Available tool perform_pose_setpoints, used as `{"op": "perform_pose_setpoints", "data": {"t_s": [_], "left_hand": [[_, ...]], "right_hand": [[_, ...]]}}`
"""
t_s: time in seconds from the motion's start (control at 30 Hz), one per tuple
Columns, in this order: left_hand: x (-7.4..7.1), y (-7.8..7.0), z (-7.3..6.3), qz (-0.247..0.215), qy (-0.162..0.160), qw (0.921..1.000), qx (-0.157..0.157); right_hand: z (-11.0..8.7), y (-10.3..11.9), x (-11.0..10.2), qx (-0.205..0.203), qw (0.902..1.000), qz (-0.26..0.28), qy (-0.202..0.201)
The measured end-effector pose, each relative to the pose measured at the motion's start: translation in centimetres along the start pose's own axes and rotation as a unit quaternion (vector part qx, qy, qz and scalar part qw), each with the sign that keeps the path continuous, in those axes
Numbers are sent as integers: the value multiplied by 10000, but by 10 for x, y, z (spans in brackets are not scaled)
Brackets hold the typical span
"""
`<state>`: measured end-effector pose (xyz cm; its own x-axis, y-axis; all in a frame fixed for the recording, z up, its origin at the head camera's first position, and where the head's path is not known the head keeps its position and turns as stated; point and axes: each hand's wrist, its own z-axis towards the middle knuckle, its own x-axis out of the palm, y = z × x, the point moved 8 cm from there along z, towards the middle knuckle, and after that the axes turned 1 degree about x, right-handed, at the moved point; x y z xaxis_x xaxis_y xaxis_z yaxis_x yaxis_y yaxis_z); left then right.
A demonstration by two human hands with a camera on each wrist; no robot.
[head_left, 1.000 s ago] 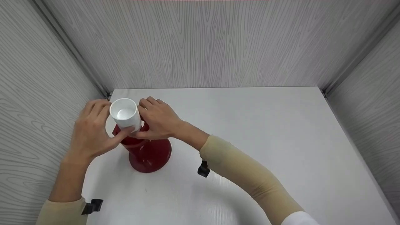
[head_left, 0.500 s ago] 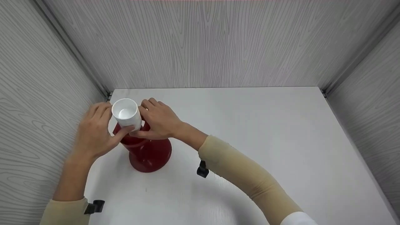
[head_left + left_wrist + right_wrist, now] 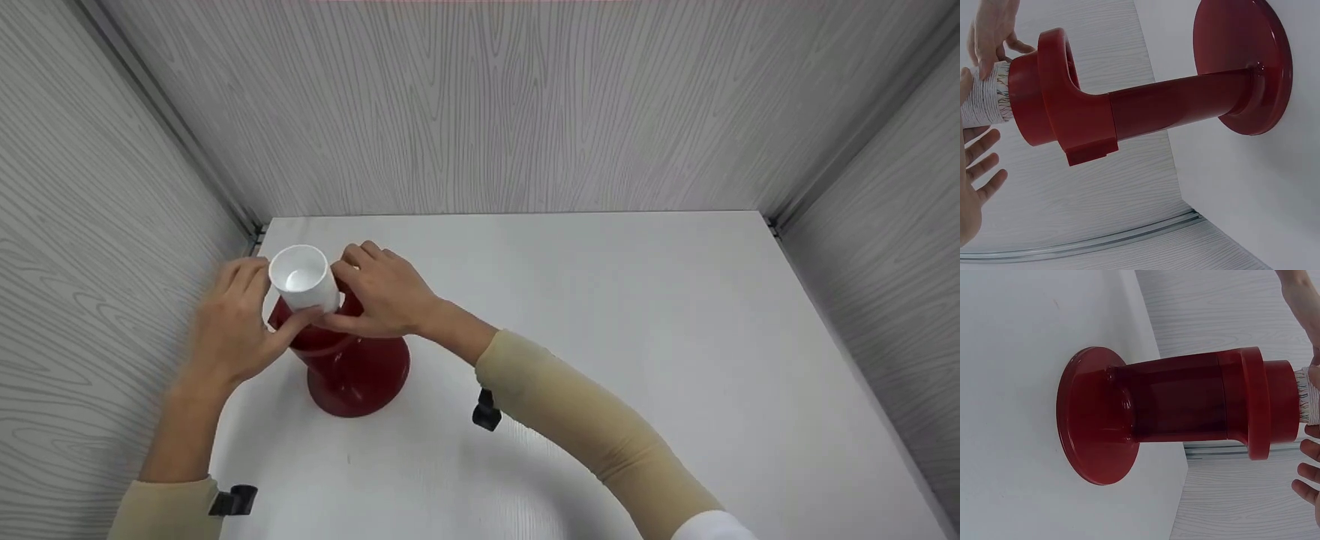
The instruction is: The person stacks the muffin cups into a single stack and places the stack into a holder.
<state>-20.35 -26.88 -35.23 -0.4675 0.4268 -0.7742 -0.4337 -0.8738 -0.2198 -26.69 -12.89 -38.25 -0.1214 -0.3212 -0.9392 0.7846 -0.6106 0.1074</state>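
Note:
A stack of white paper cups (image 3: 311, 295) stands mouth up in the round collar (image 3: 1030, 101) of a red stand (image 3: 360, 375). In the left wrist view the stacked rims show as ridges, with a coloured squiggle pattern just above the collar. My left hand (image 3: 236, 326) holds the stack from the left, its thumb across the near side. From the right, my right hand (image 3: 386, 296) grips it between thumb and index finger, and the two thumbs meet in front. The other fingers of both hands are spread away from the cups. The collar hides the lower end of the stack.
The stand's round base (image 3: 1098, 416) rests on the white table (image 3: 600, 337), toward its left side. Grey wood-grain panels (image 3: 487, 105) rise behind the table and on both sides. Each forearm wears a beige sleeve (image 3: 570, 401) with a small black mount (image 3: 487, 412).
My left hand has shifted slightly rightward and toward me. The cup stack sits a little lower in the head view. My right hand stays about where it was, and the stand has not moved.

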Motion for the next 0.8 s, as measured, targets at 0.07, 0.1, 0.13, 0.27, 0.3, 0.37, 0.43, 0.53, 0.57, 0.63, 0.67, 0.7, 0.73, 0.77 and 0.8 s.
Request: {"op": "perform_pose_setpoints", "data": {"t_s": [0.07, 0.1, 0.13, 0.27, 0.3, 0.37, 0.43, 0.53, 0.57, 0.63, 0.67, 0.7, 0.73, 0.77, 0.8], "left_hand": [[2, 2, -1, -10, -1, 10000, -19], [3, 3, -1, -16, -7, 10000, -30], [4, 4, -2, -19, -18, 10000, -49], [8, 9, -5, -64, -23, 9999, -122], [9, 11, -6, -68, -19, 9999, -133], [11, 13, -9, -80, -2, 9998, -160], [12, 16, -11, -70, 15, 9998, -188], [13, 21, -16, -32, 15, 9997, -261], [13, 22, -17, -20, 12, 9996, -290], [14, 25, -19, -21, 4, 9994, -339], [14, 26, -20, -23, 6, 9994, -358], [14, 26, -20, -40, 11, 9993, -378], [15, 27, -21, -64, 20, 9992, -396], [16, 27, -21, -79, 37, 9991, -405], [17, 28, -21, -98, 56, 9991, -415]], "right_hand": [[0, -1, 1, 8, 10000, 28, -7], [-1, -1, 1, -2, 10000, 37, -28], [-1, -1, 1, -7, 10000, 56, -52], [-1, -2, 1, -37, 9998, 125, -175], [-1, -1, 1, -39, 9997, 128, -190], [0, 0, 2, -34, 9998, 123, -170], [1, 2, 4, -40, 9999, 102, -112], [3, 5, 6, -66, 10000, 57, -10], [4, 6, 7, -75, 10000, 50, 18], [5, 8, 7, -103, 9999, 64, 29], [5, 8, 7, -111, 9999, 82, 25], [5, 8, 7, -107, 9999, 106, 21], [5, 8, 6, -103, 9998, 140, 19], [5, 7, 6, -89, 9998, 177, 15], [5, 7, 6, -83, 9997, 217, 1]]}}
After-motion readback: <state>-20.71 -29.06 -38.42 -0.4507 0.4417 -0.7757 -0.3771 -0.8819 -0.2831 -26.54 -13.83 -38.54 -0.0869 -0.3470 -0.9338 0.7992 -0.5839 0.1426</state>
